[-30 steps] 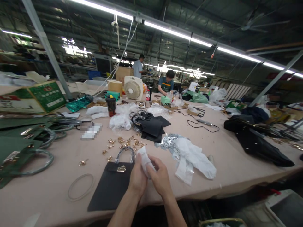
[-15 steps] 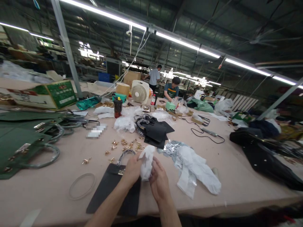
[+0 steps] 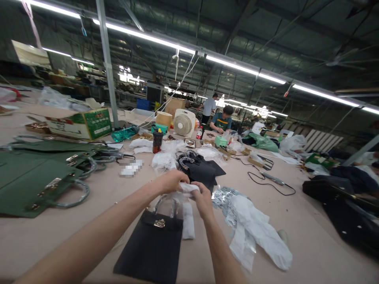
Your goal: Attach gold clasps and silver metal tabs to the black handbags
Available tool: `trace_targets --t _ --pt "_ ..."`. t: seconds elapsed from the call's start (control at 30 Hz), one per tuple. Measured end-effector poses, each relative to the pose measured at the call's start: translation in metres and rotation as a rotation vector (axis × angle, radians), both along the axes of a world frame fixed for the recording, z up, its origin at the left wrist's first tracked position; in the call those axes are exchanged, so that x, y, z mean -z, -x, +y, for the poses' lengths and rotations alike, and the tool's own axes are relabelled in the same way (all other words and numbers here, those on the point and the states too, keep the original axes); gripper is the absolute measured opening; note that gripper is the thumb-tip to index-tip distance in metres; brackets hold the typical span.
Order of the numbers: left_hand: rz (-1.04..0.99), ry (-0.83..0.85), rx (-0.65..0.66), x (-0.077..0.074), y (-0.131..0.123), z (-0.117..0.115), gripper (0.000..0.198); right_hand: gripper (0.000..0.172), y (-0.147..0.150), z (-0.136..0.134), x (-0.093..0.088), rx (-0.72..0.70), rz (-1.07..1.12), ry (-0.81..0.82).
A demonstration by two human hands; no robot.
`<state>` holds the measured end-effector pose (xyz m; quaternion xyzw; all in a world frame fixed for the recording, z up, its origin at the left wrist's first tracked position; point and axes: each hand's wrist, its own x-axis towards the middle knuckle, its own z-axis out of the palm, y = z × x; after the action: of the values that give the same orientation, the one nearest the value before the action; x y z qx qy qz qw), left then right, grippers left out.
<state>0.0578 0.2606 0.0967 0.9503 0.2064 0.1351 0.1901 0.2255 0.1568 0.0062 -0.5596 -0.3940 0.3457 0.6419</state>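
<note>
Factory hall, head view: strip lights overhead and a long pale surface (image 3: pixel 296 205) crowded with stock. You hold both hands raised above a flat black bag (image 3: pixel 151 248), which lies directly in front of you with its gold clasp (image 3: pixel 160 223) facing up and its handle (image 3: pixel 166 202) pointing away from you.

Your left hand (image 3: pixel 173 182) and right hand (image 3: pixel 204 197) are both closed on one piece of white wrapping (image 3: pixel 187 188). The fingertips of each pinch it from either side, and a loose strip of it hangs down to the surface beside the bag. Whether anything is inside the wrapping cannot be told.

Judgement: the step in hand is working this wrapping apart or open between the two grips. The next move calls for a steady pull without tearing, with the hanging strip kept off the clasp.

Noted around you:
- A heap of discarded white wrappers (image 3: pixel 257 236) lies to the right, with silver scraps (image 3: pixel 220 195) just behind it.
- More black bags (image 3: pixel 204 169) are stacked further up the surface.
- Green bags (image 3: pixel 35 185) lie at the left.
- A co-worker (image 3: pixel 222 119) is bent over work near a desk fan (image 3: pixel 183 123), well apart from you.
</note>
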Motion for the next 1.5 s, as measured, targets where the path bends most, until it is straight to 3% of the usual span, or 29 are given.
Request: trace_targets --t 0.17,0.4,0.63,0.87,0.97,1.1,1.27,1.5 --pt "0.22 -0.171 -0.146 -0.016 0.002 0.03 0.031 0.035 -0.004 0.027 0.011 -0.019 -0.007 -0.035" --pt "0.343 -0.287 -0.367 -0.021 0.008 0.05 0.026 0.037 -0.002 0.06 0.015 0.005 -0.037 -0.102" --pt "0.406 -0.206 -0.478 -0.011 0.005 0.06 0.026 0.039 -0.01 0.081 0.014 0.091 -0.14 -0.157" --pt "0.392 -0.147 -0.596 0.011 0.0 0.069 0.029 0.038 -0.013 0.086 0.014 0.214 -0.253 -0.225" --pt "0.329 -0.155 -0.559 0.019 0.004 0.071 0.027 0.037 -0.016 0.087 0.015 0.243 -0.273 -0.243" --pt "0.237 -0.162 -0.405 0.023 0.014 0.078 0.016 0.037 -0.029 0.091 0.019 0.24 -0.276 -0.215" --pt "0.174 -0.182 -0.215 0.02 0.026 0.084 0.024 0.04 -0.049 0.096 0.02 0.225 -0.245 -0.154" --pt "0.258 -0.269 -0.259 0.014 0.033 0.091 0.019 0.042 -0.054 0.102 0.021 0.194 -0.212 -0.161"
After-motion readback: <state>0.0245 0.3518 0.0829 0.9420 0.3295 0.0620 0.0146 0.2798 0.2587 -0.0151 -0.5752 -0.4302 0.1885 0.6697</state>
